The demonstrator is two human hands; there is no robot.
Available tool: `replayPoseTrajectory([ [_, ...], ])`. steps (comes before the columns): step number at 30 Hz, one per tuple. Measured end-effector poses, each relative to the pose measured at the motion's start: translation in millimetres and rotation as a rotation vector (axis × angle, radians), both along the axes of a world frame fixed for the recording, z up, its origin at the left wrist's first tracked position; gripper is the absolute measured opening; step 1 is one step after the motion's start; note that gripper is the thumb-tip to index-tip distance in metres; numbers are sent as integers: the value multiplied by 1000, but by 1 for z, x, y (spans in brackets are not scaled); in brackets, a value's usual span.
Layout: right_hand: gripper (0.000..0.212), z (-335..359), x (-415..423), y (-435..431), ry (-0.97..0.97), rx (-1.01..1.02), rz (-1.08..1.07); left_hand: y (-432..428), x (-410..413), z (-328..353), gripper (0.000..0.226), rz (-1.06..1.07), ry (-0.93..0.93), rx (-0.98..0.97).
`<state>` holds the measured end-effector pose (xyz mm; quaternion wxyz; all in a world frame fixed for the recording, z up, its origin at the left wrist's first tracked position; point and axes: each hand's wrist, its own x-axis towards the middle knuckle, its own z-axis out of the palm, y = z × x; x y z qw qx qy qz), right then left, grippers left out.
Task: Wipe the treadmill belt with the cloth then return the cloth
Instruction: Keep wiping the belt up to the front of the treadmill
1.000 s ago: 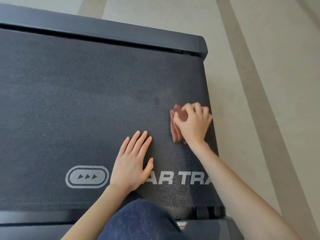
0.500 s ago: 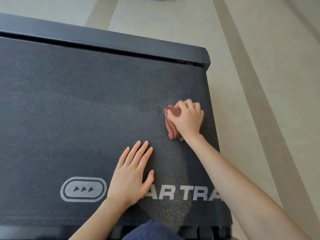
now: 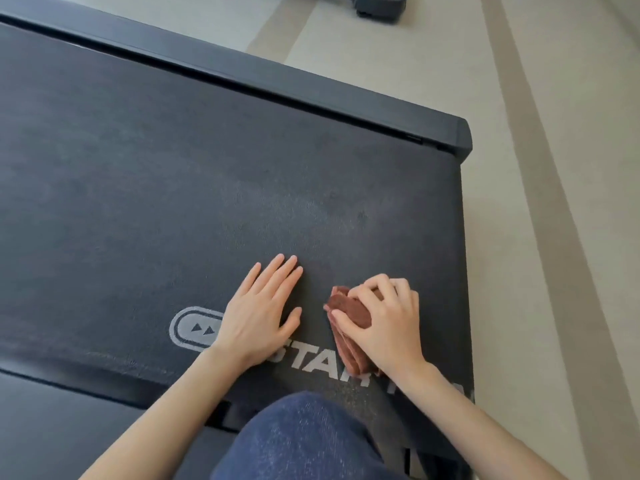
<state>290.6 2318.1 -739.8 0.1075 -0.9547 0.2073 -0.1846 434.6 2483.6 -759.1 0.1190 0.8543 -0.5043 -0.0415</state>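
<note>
Pale flooring [image 3: 398, 74] with darker stripes runs around the treadmill on which we kneel, and its dark textured belt [image 3: 173, 188] fills most of our view. Our folded reddish-brown cloth [image 3: 348, 311] lies on the belt near its right edge, bunched under our right hand [image 3: 388, 323]; the fingers [image 3: 377, 284] of that hand are curled over the top of the cloth and the thumb presses against its left side, so the cloth is pinched in our grasp with its layered folds sticking out to the left of the thumb and down toward the wrist. Just left of those fingers, apart from the cloth, our left hand [image 3: 261, 313] lies flat on the belt, palm down, with its fingers [image 3: 280, 271] straight and close together and the thumb spread out to the right toward the cloth. Under and between the two hands we see white printing on the belt: an oval logo [image 3: 194, 329] with small arrows, partly covered by our left hand, and the letters [image 3: 322, 367] "STAR", partly covered by the cloth and our right wrist. Beyond the fingertips the belt shows a lighter, smudged patch [image 3: 294, 209]. Farther out, a black side rail [image 3: 277, 77] borders the belt and ends in a corner cap to the right. Nearest us, below both wrists, a knee in dark blue fabric [image 3: 304, 441] rests at the near edge of the treadmill. Far past the rail, at the top of our view, a dark object [image 3: 379, 6] sits on the floor, too cut off to identify.
</note>
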Motion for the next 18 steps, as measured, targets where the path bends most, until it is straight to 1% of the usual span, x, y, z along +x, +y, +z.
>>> replayPoseTrajectory([
  [2, 26, -4, -14, 15, -36, -14, 107, 22, 21, -3, 62, 32, -9, -8],
  [4, 22, -7, 1, 2, -89, -35, 177, 34, 29, -6, 62, 7, -8, 5],
  [5, 22, -9, 18, -10, -110, -45, 171, 35, 30, -6, 61, -2, -6, 8],
  [6, 22, -10, 38, -22, -124, -52, 129, 35, 30, -6, 61, -1, -1, 7],
  [10, 27, -12, 128, -78, -96, -64, -197, 34, 30, -6, 61, 9, 10, -27],
  [13, 26, -7, 171, -108, 45, -20, -253, 35, 31, -6, 61, 10, 27, -46],
  [15, 26, -4, 180, -115, 106, 8, -274, 33, 30, -6, 61, 5, 29, -49],
  [18, 27, -5, 163, -98, 19, -10, -313, 33, 30, -5, 61, 8, 24, -59],
])
